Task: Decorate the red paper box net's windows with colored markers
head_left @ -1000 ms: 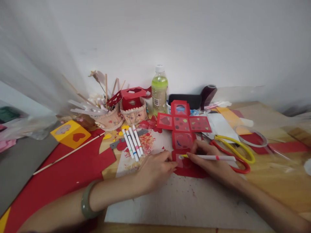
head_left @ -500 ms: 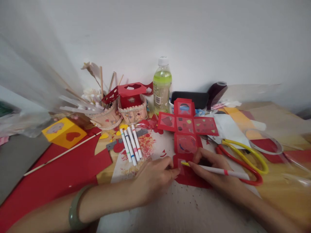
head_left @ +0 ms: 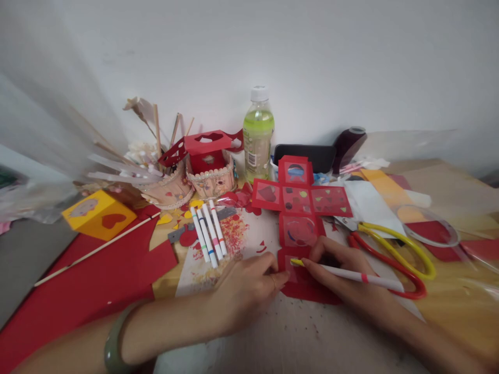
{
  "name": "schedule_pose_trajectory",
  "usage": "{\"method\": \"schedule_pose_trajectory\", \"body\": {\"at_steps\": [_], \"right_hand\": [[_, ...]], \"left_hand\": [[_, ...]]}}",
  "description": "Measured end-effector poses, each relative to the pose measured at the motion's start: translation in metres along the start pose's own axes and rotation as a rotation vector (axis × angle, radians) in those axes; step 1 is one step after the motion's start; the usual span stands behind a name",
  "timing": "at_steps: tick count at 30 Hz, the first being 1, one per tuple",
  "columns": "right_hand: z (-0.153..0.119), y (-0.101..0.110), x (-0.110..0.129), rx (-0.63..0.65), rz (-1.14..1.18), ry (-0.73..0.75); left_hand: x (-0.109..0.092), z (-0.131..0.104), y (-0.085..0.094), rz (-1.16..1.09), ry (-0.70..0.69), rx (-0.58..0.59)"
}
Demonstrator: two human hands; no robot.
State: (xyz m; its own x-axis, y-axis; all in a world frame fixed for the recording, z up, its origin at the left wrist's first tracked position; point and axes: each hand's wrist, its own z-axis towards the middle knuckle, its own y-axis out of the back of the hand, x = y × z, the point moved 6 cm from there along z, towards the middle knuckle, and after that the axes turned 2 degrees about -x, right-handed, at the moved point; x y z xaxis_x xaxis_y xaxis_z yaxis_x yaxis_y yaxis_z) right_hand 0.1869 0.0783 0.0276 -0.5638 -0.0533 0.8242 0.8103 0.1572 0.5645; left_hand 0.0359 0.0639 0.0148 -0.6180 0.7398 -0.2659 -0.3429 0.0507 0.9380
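Observation:
My right hand (head_left: pixel 346 267) grips a white marker pen (head_left: pixel 360 278) with a red band. Its yellow tip end rests on the lowest panel of a red paper box cutout (head_left: pixel 297 199), unfolded flat in a cross shape. Clear windows in its panels carry drawings and small coloured shapes. With fingers curled, my left hand (head_left: pixel 251 288) presses the cutout's lower left edge against the table; its fingertips are partly hidden. Several capped white markers (head_left: pixel 208 234) lie side by side beyond my left hand. Scissors with yellow and red handles (head_left: pixel 393 246) lie beside my right hand.
Behind stand a bottle of green drink (head_left: pixel 259 137), two decorated baskets (head_left: pixel 213 182) and a dark phone (head_left: pixel 304 156). At left, a yellow paper box (head_left: pixel 99 214) and a thin stick (head_left: pixel 97 249) rest on red paper (head_left: pixel 89 296). A clear tape roll (head_left: pixel 429 223) lies right.
The view has shifted slightly. My right hand keeps the marker tip on the lowest panel, and my left hand stays pressed at the cutout's edge.

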Motion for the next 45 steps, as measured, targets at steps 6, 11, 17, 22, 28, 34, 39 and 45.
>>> {"method": "schedule_pose_trajectory", "body": {"at_steps": [6, 11, 17, 22, 28, 34, 39, 45], "right_hand": [[0.0003, 0.0009, 0.0035, -0.014, 0.013, 0.008], [0.0001, -0.0008, -0.0003, 0.008, 0.009, 0.011], [0.0002, -0.0015, -0.0005, 0.018, 0.004, 0.017], [-0.0008, -0.0015, -0.0009, 0.020, 0.014, 0.014], [-0.0002, -0.0022, -0.0025, 0.026, 0.004, 0.011], [0.0003, -0.0005, -0.0021, 0.011, -0.009, 0.003], [0.0002, 0.0002, -0.0029, 0.002, 0.008, 0.006], [-0.0015, -0.0007, -0.0044, 0.023, 0.013, 0.008]], "left_hand": [[-0.0010, 0.0002, 0.0028, -0.003, -0.013, -0.001], [-0.0008, 0.0000, 0.0025, -0.018, -0.011, 0.000], [-0.0005, 0.0008, 0.0032, -0.002, -0.005, -0.010], [-0.0014, -0.0007, 0.0041, -0.006, -0.031, -0.031], [-0.0019, -0.0007, 0.0046, -0.016, -0.045, -0.048], [-0.0014, -0.0006, 0.0061, 0.001, -0.058, -0.110], [-0.0031, -0.0014, 0.0074, -0.003, -0.075, -0.129], [-0.0024, -0.0017, 0.0062, -0.006, -0.068, -0.119]]}}
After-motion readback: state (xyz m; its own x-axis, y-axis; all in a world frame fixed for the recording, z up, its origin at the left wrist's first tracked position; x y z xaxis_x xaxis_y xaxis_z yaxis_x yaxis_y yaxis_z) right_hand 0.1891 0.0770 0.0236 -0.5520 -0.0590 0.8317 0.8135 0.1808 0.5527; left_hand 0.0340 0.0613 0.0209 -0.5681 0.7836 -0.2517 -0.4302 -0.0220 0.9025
